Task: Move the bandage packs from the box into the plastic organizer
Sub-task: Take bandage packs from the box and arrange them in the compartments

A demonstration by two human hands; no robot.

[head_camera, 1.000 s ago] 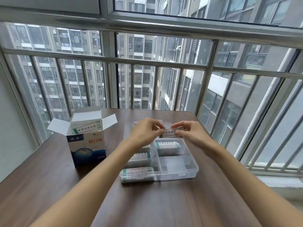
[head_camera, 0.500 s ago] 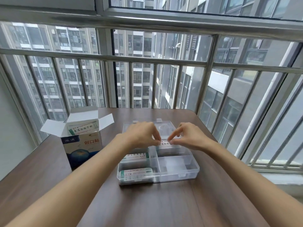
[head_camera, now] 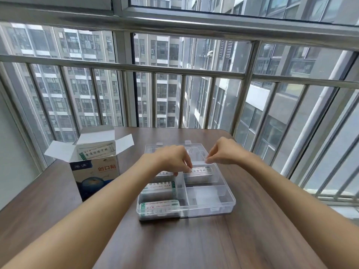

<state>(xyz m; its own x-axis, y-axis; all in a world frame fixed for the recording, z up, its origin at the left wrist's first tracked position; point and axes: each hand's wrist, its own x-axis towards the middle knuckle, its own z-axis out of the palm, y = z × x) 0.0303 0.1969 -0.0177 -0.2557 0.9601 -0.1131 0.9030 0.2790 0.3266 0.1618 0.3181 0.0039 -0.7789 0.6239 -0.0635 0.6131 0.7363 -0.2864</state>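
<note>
Behind a brown wooden table (head_camera: 223, 243), window bars front grey apartment towers. On it the clear plastic organizer (head_camera: 230, 202) holds bandage packs (head_camera: 158, 188) in its nine o'clock column, another pack (head_camera: 200, 171) toward one o'clock. Left hand (head_camera: 172, 159), fingers curled, touches this pack's end; right hand (head_camera: 223, 151) hovers just above, fingertips pinched together, seemingly empty. At ten o'clock the open box (head_camera: 97, 171) holds more packs.
</note>
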